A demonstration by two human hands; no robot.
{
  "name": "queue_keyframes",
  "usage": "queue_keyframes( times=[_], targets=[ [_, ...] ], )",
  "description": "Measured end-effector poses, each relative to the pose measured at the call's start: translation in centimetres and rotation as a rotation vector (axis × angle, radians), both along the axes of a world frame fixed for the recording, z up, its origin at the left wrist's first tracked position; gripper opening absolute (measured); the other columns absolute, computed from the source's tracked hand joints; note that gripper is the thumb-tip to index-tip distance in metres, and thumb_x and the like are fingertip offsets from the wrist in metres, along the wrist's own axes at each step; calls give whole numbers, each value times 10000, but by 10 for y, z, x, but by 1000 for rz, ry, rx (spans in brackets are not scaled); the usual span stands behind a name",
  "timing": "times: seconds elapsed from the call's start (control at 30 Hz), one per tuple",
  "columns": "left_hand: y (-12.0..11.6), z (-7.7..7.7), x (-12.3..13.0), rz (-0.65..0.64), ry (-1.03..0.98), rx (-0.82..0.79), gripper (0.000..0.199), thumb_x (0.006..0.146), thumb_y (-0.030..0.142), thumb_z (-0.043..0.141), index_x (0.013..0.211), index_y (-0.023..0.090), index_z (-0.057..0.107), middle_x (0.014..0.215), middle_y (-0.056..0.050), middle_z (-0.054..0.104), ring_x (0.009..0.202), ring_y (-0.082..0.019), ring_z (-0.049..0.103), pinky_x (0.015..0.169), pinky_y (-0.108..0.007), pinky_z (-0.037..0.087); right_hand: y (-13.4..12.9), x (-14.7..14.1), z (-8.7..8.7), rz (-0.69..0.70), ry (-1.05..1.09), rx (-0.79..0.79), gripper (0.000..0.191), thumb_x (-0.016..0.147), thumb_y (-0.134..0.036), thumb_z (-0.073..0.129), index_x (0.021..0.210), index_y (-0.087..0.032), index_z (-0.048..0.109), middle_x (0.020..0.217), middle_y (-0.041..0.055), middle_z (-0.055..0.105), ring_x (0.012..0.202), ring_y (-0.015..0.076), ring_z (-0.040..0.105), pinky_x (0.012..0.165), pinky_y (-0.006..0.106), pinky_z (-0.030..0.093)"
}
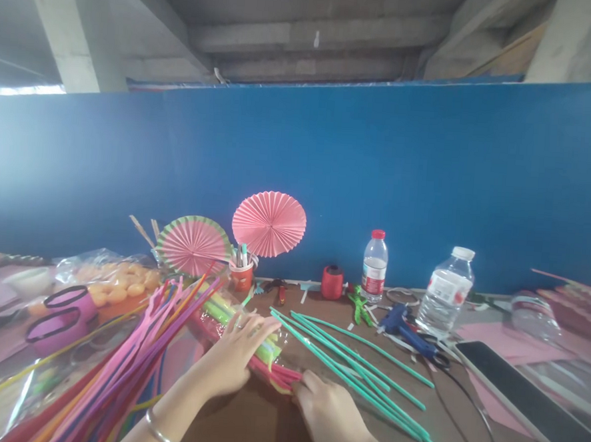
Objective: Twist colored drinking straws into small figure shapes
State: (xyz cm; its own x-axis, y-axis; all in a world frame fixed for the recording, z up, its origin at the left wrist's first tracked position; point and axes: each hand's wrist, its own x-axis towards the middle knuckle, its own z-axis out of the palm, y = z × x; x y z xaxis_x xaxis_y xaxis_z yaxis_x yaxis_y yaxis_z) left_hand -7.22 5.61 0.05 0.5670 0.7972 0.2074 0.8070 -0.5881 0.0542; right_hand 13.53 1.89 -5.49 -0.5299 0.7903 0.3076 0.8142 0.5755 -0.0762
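My left hand (240,344) lies with spread fingers over a clear plastic packet (225,308) of yellow-green and red fuzzy stems. The fingers of my right hand (326,409) are closed on the near end of the red fuzzy stems (283,375), which stick out of the packet. To the right of both hands, several teal fuzzy stems (361,368) are spread on the brown table. On the left, a big loose bundle of pink, purple, orange and red stems (131,358) reaches to the front edge of the view.
Pink paper fans (269,224) and an orange cup (242,277) of pens stand at the back. Further right are a red-capped bottle (374,269), a white-capped bottle (446,293), a blue glue gun (409,331) with its cord and a dark phone (529,402).
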Motion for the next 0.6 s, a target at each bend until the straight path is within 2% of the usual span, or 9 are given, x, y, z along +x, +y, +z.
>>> queue_keyframes(
  times=[0.1,0.17,0.23,0.33,0.43,0.5,0.6],
  targets=[
    [0,-2,3,0,-28,0,985,443,-85,336,1314,349,183,1293,17,339,1221,-212,220,1038,-502,128,-2,0,8,29,102,-24,101,785,-168,511,719,-191,584,742,17,585,703,158,562,625,222,402],
    [1,-4,3,2,-35,1,989,438,-76,340,1319,344,175,1300,15,328,1234,-217,199,1040,-506,123,-4,2,18,51,225,-65,180,816,-199,461,680,-188,578,773,21,575,783,164,536,713,241,391],
    [1,-5,3,11,-35,8,991,436,-68,346,1324,334,167,1296,6,329,1243,-223,188,1041,-514,107,-2,4,29,40,348,-153,251,843,-135,357,738,-185,579,821,25,573,808,145,527,749,235,378],
    [1,-9,5,22,-33,25,982,448,-64,346,1334,312,153,1300,-13,322,1254,-228,182,1041,-518,89,7,4,38,22,463,-383,229,795,-104,369,801,-169,588,827,43,598,792,158,545,730,246,380],
    [1,-14,6,23,-40,38,970,460,-68,343,1340,291,150,1314,-30,301,1273,-232,145,1042,-519,90,21,-1,37,-25,617,-669,206,707,-81,423,674,-157,612,705,39,619,731,184,568,700,271,384],
    [1,-17,6,20,-52,49,966,461,-71,341,1341,282,154,1305,-39,303,1277,-238,129,1038,-530,95,29,-7,35,-60,715,-782,220,676,-69,424,631,-160,619,642,27,617,685,184,578,666,275,396],
    [1,-18,5,2,-84,70,949,468,-74,337,1337,271,174,1261,-54,334,1264,-236,153,1034,-543,101,36,-17,31,-82,861,-924,243,688,-91,405,673,-170,634,568,11,599,572,157,583,565,252,424]
  ],
)
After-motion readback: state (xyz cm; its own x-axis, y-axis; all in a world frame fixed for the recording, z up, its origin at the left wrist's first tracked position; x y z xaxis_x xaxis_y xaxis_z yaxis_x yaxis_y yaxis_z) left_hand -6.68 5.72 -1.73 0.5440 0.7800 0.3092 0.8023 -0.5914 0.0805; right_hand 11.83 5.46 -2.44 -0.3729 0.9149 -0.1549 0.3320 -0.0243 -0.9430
